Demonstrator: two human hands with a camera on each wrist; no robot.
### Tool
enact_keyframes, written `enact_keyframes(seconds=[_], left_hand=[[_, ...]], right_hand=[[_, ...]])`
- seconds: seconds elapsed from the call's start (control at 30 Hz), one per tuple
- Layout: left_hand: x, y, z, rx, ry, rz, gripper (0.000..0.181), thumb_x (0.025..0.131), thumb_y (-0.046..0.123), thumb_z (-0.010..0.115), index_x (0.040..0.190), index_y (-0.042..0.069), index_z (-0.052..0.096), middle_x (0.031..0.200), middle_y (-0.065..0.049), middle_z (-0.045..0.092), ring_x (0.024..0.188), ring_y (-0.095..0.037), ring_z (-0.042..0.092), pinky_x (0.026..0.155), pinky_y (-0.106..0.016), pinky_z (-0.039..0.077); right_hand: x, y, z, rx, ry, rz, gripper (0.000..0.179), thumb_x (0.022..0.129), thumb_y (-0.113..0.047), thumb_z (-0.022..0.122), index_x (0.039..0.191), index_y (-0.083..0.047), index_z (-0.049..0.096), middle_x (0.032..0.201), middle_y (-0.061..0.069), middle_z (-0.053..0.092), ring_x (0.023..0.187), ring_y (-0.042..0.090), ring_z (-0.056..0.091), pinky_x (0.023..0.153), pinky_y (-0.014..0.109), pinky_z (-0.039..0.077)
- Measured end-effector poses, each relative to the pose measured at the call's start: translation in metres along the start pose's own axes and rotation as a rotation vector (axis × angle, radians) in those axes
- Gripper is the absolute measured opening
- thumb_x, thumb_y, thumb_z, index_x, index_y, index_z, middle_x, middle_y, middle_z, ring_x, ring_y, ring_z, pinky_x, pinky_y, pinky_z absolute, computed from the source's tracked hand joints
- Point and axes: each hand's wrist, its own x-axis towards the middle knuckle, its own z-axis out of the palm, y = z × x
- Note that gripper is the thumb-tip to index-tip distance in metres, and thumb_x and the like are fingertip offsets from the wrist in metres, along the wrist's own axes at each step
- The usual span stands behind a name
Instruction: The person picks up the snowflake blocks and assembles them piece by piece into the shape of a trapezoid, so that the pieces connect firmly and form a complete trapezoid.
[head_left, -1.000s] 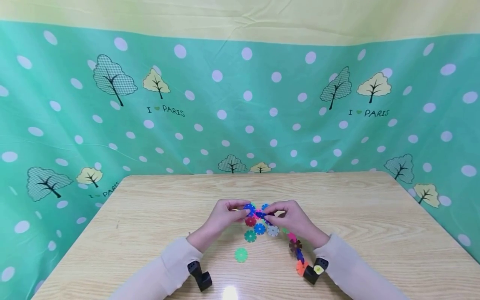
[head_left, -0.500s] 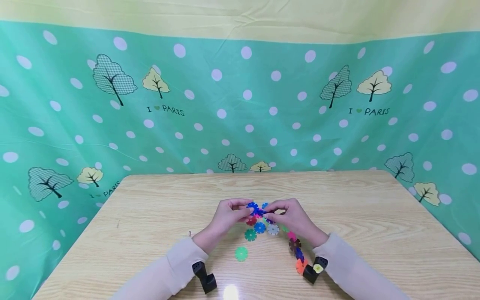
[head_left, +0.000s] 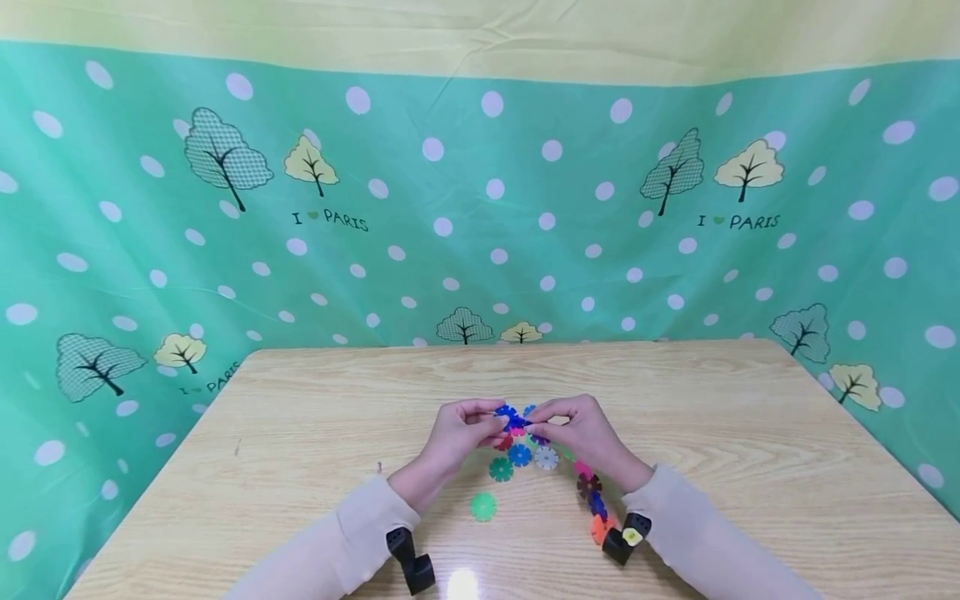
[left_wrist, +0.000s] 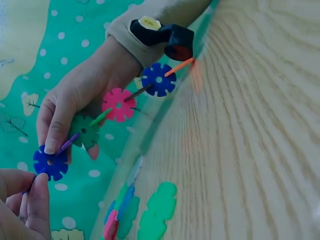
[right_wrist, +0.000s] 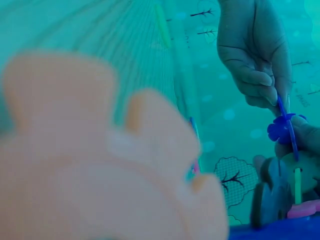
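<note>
My left hand (head_left: 461, 433) pinches a dark blue notched disc (head_left: 506, 414) between thumb and fingers above the middle of the table. Close beside it, my right hand (head_left: 588, 432) pinches another blue notched disc (left_wrist: 50, 162), the end piece of a chain of interlocked discs. The two blue discs meet edge to face in the right wrist view; how deep the slots engage is unclear. From the right hand the chain hangs back toward the wrist, through a pink disc (left_wrist: 118, 105), a second blue disc (left_wrist: 159, 79) and an orange disc (right_wrist: 125, 165).
Loose notched discs lie on the wooden table (head_left: 315, 433) below the hands: light green (head_left: 483, 507), green (head_left: 501, 469), blue (head_left: 519, 455), pale grey (head_left: 547, 457) and red (head_left: 502, 442). A dotted green curtain (head_left: 495, 250) hangs behind the table.
My left hand has shifted slightly right, bringing its blue disc up against the one in my right hand. The right hand and chain have barely moved.
</note>
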Motion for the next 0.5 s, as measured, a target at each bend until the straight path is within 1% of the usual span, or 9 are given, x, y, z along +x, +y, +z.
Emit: enact_keyframes(seconds=[0.1,0.17,0.27,0.43,0.5], left_hand=[[0.0007,-0.0012,-0.0006,0.027,0.003,0.001,0.033,0.085,-0.002,0.065,0.117,-0.007,0.061,0.077,-0.001,0.066,0.065,-0.007,0.064,0.067,-0.022,0.056],[0.0017,-0.0021,-0.0014,0.050,0.002,0.010,0.034,0.085,0.000,0.067,0.118,-0.006,0.061,0.080,-0.002,0.066,0.068,-0.007,0.065,0.071,-0.026,0.056],[0.0037,-0.0037,-0.0027,0.073,0.003,0.027,0.035,0.084,0.003,0.068,0.118,-0.004,0.062,0.086,-0.005,0.068,0.073,-0.009,0.066,0.076,-0.030,0.056],[0.0052,-0.0056,-0.0042,0.096,0.025,0.044,0.034,0.082,0.004,0.070,0.115,-0.004,0.063,0.093,-0.012,0.070,0.080,-0.016,0.069,0.078,-0.033,0.056],[0.0053,-0.0056,-0.0046,0.102,0.033,0.050,0.033,0.082,0.004,0.070,0.114,-0.004,0.064,0.095,-0.014,0.070,0.083,-0.019,0.069,0.079,-0.034,0.055]], right_hand=[[-0.0007,-0.0007,0.0008,-0.022,0.004,0.015,0.011,0.084,-0.009,0.071,0.089,-0.001,0.074,0.095,0.013,0.072,0.089,0.015,0.067,0.069,0.025,0.056],[-0.0007,-0.0015,0.0016,-0.039,0.014,0.033,0.011,0.084,-0.011,0.071,0.089,-0.003,0.074,0.094,0.011,0.072,0.087,0.013,0.067,0.069,0.025,0.056],[-0.0008,-0.0021,0.0027,-0.047,0.029,0.057,0.011,0.084,-0.013,0.072,0.090,-0.005,0.074,0.092,0.009,0.072,0.084,0.011,0.067,0.069,0.025,0.056],[-0.0010,-0.0032,0.0045,-0.069,0.057,0.087,0.011,0.083,-0.015,0.073,0.090,-0.007,0.074,0.089,0.005,0.072,0.082,0.013,0.066,0.070,0.026,0.055],[-0.0012,-0.0033,0.0054,-0.089,0.066,0.101,0.011,0.083,-0.016,0.073,0.091,-0.009,0.075,0.090,0.004,0.072,0.083,0.014,0.066,0.073,0.027,0.054]])
